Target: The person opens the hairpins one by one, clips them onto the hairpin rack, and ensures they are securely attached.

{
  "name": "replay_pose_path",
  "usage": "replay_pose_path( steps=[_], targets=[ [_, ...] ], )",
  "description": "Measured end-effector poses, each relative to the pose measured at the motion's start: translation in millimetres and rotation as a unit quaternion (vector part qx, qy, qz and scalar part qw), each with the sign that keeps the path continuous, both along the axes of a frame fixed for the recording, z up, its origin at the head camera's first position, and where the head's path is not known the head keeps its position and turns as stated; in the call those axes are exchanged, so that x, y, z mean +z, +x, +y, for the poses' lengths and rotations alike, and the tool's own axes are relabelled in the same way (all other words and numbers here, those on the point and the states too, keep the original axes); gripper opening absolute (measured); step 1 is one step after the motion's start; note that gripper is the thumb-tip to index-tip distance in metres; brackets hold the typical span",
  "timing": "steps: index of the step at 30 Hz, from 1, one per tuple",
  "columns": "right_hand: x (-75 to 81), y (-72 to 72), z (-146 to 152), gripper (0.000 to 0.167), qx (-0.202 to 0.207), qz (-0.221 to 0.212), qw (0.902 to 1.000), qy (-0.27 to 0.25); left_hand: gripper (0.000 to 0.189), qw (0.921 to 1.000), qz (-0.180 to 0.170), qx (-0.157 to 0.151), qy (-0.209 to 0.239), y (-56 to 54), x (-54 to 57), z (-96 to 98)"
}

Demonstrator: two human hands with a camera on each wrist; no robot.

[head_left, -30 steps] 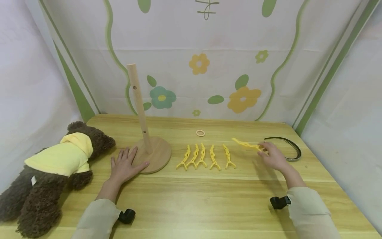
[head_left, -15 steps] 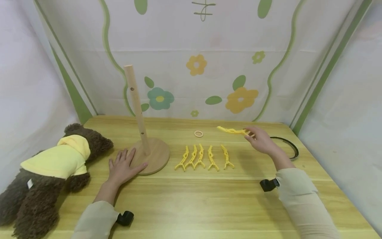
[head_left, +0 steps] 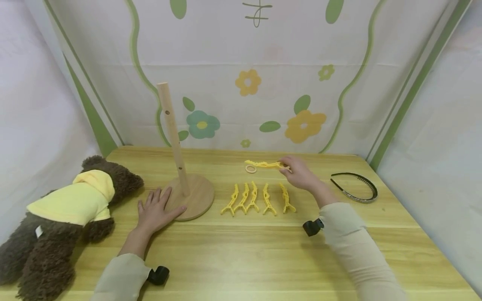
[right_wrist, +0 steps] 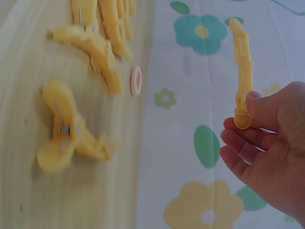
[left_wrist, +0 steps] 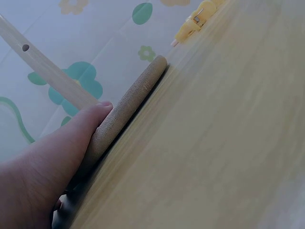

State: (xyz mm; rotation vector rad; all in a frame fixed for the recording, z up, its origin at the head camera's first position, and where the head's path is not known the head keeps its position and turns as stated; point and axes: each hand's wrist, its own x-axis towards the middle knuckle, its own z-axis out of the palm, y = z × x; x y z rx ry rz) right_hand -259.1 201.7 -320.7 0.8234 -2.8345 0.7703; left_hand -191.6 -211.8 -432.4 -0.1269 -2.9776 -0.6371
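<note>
Pale wood-grain tabletop [head_left: 241, 259], with crosswise grain, up against a white cloth backdrop [head_left: 211, 42] printed with wavy green lines, leaves, and orange, teal and green flowers; more plain white cloth at both sides. At far left on the wood, a brown plush bear [head_left: 45, 255] in a yellow hoodie [head_left: 67, 200], head toward the backdrop. Just right of it, a round wooden base [head_left: 197, 198] with a drilled wooden post [head_left: 173, 133], under a left hand [head_left: 154, 213] with fingers spread apart, thumb across the rim. In the right hand [head_left: 297, 173], clamped between thumb and fingers, a yellow alligator hair clip [head_left: 263, 164], raised off the wood near the back edge, close to a small pale ring [head_left: 251, 169]. Nearer the person, a row of five matching clips [head_left: 266, 200]. Toward the right edge, a black headband [head_left: 363, 198].
</note>
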Motion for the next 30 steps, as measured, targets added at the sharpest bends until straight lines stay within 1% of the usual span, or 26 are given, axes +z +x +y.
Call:
replay_pose_path(
  steps=[6,10,16,22,30],
  targets=[
    [-7.3,-2.9,-32,0.03,0.015,0.007,0.9999,0.005,0.092,1.0,0.001,0.001,0.002,1.9,2.9,0.9],
    [-12.4,-5.1,-52,0.026,0.025,0.013,0.9996,0.006,0.092,1.0,0.001,0.001,0.001,1.5,2.5,0.6],
    [-23.9,-5.9,-79,0.017,0.049,0.033,0.9979,-0.025,0.092,1.0,0.002,0.001,-0.001,-0.4,-0.1,0.1],
    [-36.5,-1.6,-111,0.012,0.058,0.017,0.9971,-0.047,0.093,1.0,-0.001,0.001,0.0,-0.8,-1.6,-1.0],
    [-46.9,2.9,-151,0.008,0.058,-0.003,0.9971,-0.049,0.093,0.9999,0.001,0.006,-0.008,-1.4,-1.1,-0.6]
  ],
)
